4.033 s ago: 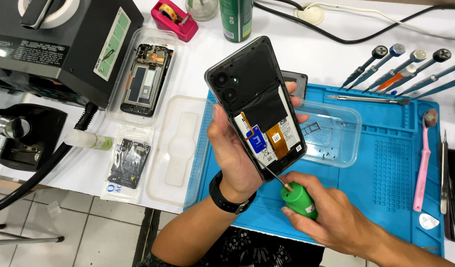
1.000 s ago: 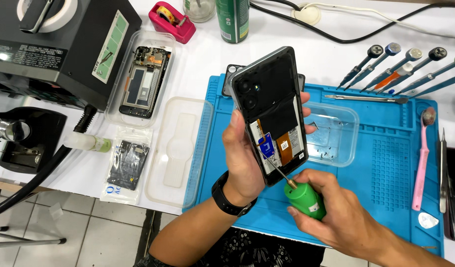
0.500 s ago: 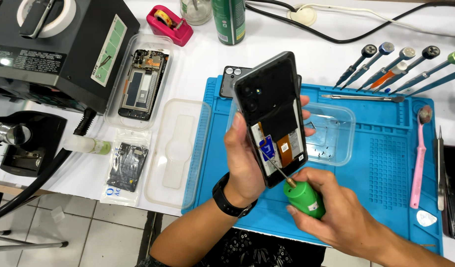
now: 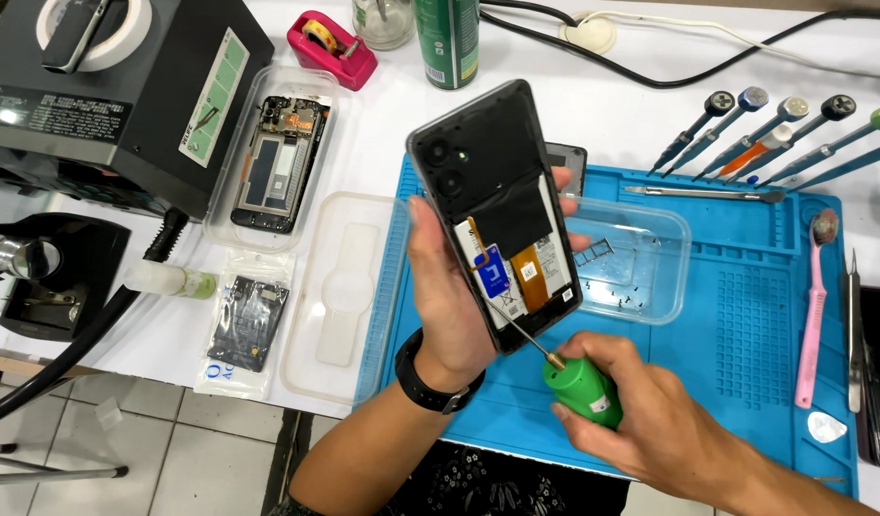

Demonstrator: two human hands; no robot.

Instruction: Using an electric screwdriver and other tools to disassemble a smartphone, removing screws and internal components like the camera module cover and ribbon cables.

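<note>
Smartphone [image 4: 497, 205] with its back cover off stood near the middle of the frame, held above the blue repair mat [image 4: 746, 325] and tilted with its camera end toward the upper left. Compared with half a second before, it had barely shifted; over the previous four seconds it had been turned a little more upright and drawn slightly right, while the screwdriver tip stayed at its lower edge. I judged that the same screw region near the bottom of the board was being worked throughout.

At far left on the desk sat a black machine [image 4: 124, 86], and beside it a clear tray holding another opened phone [image 4: 279, 164]. Lower down lay a small bag with a dark part [image 4: 247, 323], then an empty clear lid [image 4: 339, 296].

Left hand [image 4: 449, 306], with a black watch at the wrist, was closed around the smartphone from behind, thumb along its left edge and fingertips showing at its right edge, forearm rising from the bottom of the frame.

Right hand [image 4: 650, 420] came in from the lower right, gripping the green-handled screwdriver [image 4: 578, 387], its thin shaft angled up-left to touch the phone's lower part.

Behind lay a clear tray with tiny screws [image 4: 640, 277], and at upper right a row of precision screwdrivers [image 4: 774, 129]; a pink brush [image 4: 811, 315] lay at right.
</note>
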